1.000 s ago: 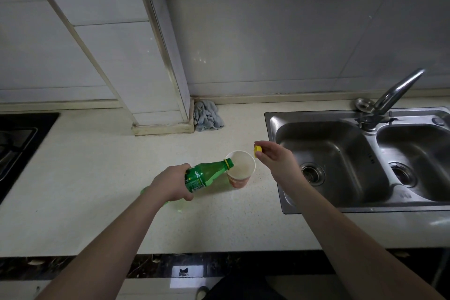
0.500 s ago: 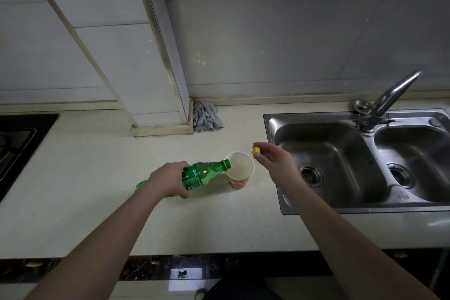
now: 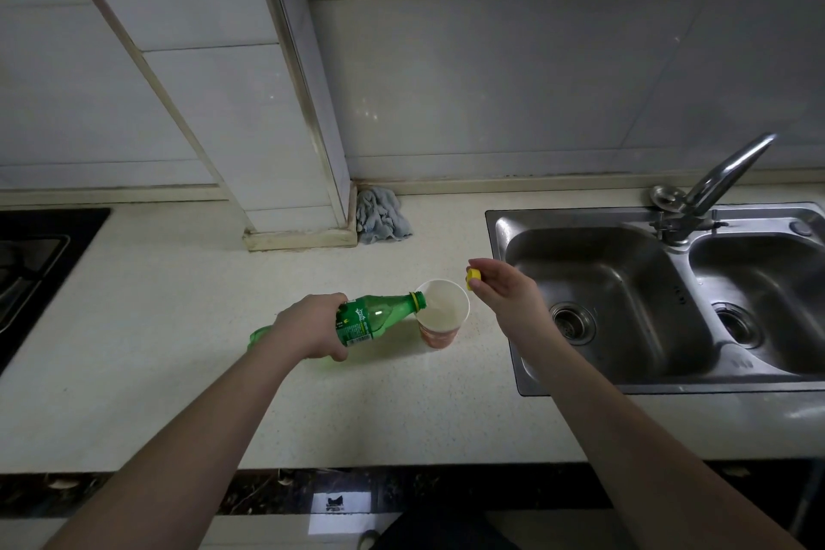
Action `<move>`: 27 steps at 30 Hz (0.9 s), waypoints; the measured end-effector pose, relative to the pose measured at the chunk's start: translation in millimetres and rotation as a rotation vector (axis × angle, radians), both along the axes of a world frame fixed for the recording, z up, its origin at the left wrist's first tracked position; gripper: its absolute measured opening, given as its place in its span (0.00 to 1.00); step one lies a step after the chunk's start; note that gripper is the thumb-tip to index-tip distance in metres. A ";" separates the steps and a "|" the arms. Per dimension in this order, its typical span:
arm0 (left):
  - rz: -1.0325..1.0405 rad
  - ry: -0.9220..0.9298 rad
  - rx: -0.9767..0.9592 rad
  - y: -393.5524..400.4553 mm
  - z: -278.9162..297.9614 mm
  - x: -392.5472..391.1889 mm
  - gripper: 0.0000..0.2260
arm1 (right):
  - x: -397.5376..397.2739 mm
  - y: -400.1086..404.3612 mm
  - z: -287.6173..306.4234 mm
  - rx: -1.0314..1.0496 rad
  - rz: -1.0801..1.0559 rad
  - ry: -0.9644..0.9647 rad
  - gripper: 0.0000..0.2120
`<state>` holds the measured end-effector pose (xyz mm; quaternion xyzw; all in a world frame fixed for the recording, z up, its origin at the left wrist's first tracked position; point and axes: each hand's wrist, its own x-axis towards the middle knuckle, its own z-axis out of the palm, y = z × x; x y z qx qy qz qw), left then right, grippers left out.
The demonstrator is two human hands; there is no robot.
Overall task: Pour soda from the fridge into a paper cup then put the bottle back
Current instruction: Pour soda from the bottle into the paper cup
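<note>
Head view: speckled countertop (image 3: 178, 393) (steel sink (image 3: 504, 281) right), tiled wall (image 3: 491, 80)

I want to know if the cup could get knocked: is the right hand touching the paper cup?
Apart. The head view shows bare counter between the right hand, pinching the yellow cap, and the paper cup rim.

Pale tiled walls (image 3: 491, 80) back a speckled countertop (image 3: 178, 393) with a steel double sink (image 3: 669, 380) and faucet (image 3: 723, 174).
</note>
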<state>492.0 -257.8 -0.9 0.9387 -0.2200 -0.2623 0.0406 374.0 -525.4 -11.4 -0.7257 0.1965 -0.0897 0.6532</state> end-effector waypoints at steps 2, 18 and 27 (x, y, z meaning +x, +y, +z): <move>-0.005 -0.001 -0.001 -0.8 1.0 0.2 0.23 | 0.3 -0.2 -0.1 0.009 -0.003 0.004 0.12; -0.002 -0.001 0.005 -5.9 6.1 -2.3 0.26 | -9.3 1.4 10.2 0.017 -0.001 -0.001 0.13; 0.005 -0.002 0.026 -9.3 7.5 -3.9 0.25 | -8.9 -0.2 13.4 0.048 -0.013 -0.016 0.12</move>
